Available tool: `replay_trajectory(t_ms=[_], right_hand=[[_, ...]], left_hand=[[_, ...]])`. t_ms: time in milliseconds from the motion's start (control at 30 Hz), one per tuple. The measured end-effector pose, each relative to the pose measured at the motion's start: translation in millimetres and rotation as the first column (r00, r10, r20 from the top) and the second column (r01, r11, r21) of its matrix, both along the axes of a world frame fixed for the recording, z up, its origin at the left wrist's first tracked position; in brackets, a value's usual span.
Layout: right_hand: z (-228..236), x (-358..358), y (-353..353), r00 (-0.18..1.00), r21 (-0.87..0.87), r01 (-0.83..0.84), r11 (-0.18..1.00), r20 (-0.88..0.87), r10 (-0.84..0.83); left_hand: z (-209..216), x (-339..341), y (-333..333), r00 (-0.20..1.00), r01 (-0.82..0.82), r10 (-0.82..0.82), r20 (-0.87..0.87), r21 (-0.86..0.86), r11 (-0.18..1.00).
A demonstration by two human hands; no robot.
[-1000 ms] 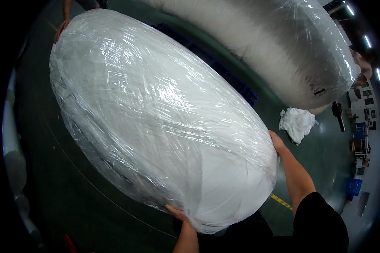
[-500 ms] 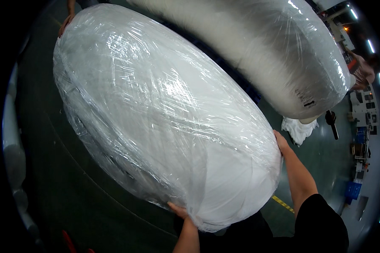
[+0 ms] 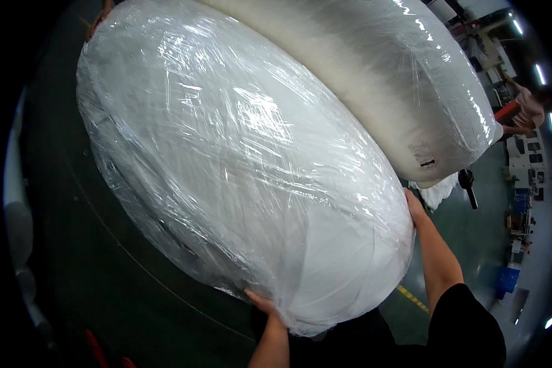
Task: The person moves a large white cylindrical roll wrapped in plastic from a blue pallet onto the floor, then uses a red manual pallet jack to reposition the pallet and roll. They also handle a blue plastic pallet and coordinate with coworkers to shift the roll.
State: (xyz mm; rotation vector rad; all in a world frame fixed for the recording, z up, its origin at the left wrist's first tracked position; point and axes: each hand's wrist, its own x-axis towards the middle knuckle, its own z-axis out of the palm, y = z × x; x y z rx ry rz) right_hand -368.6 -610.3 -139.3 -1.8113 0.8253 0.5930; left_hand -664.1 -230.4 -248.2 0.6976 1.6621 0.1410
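Observation:
A big, bulging white roll (image 3: pixel 227 153), wrapped in shiny clear plastic film, stretches from the far left toward my body. My left hand (image 3: pixel 262 302) grips its lower left edge near the close end, with most fingers hidden beneath. On the opposite side, my right hand (image 3: pixel 414 207) clasps the right edge, its fingertips out of sight behind the film. Another person's hand (image 3: pixel 96 26) holds the far left end. A second film-wrapped roll (image 3: pixel 374 80), cream-white, lies right alongside, with a small dark print near its close end.
White cloth-like material (image 3: pixel 438 191) lies on the green floor (image 3: pixel 466 245) under the second roll's end, near a dark handle-like object (image 3: pixel 468 187). A person (image 3: pixel 524 110) stands at the far right. Yellow floor tape (image 3: pixel 413 298) runs beside me; a blue crate (image 3: pixel 509 279) sits by the right wall.
The gap between the two rolls has narrowed, and the held roll now covers part of the white material on the floor. Both my hands keep their grip.

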Motion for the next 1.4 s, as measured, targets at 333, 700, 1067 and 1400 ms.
replay_trajectory(t_ms=[333, 700, 1067, 1400], right_hand=[[30.4, -0.2, 23.0, 0.996, -0.008, 0.093, 0.996, -0.008, -0.093], [71.6, -1.1, 66.0, 0.995, -0.082, 0.086, 0.993, 0.047, -0.083], [35.6, -4.6, 18.4, 0.999, -0.103, 0.015, 0.995, 0.049, -0.010], [23.4, -1.9, 4.2, 0.986, -0.314, -0.128, 0.941, 0.058, 0.154]], left_hand=[[-42.2, -29.8, -6.0, 0.981, -0.063, 0.088, 0.175, -0.140, 0.988], [23.6, 24.6, 6.8, 0.997, 0.028, -0.023, 0.080, -0.072, 0.997], [-28.2, -18.3, 3.5, 0.988, 0.112, -0.107, 0.115, -0.034, 0.993], [-48.2, -45.6, 7.5, 0.788, 0.289, -0.223, 0.575, -0.025, 0.957]])
